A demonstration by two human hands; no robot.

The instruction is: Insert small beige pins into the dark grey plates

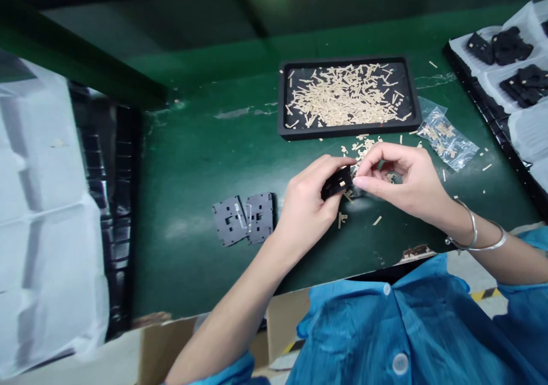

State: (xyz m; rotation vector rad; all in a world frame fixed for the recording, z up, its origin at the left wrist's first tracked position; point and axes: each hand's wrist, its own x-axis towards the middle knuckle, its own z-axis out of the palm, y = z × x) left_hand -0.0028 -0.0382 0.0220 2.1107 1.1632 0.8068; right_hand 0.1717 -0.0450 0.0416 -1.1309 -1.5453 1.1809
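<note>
Fingers (336, 163) of the left hand (307, 195) grasp a black part (335, 183) (right hand (418, 182): hold unclear).

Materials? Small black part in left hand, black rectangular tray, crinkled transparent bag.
Small black part: probably plastic, matte; dark faces, little shine.
Black rectangular tray: maybe plastic or foam, matte; dull rim.
Crinkled transparent bag: likely plastic film, glossy; see-through with glints.

strips (349, 99) in tray (351, 131), plates (264, 225) on table (184, 168)

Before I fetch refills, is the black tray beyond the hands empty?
Partly filled: pale pieces are heaped in the black tray, with bare patches near its edges.
</note>
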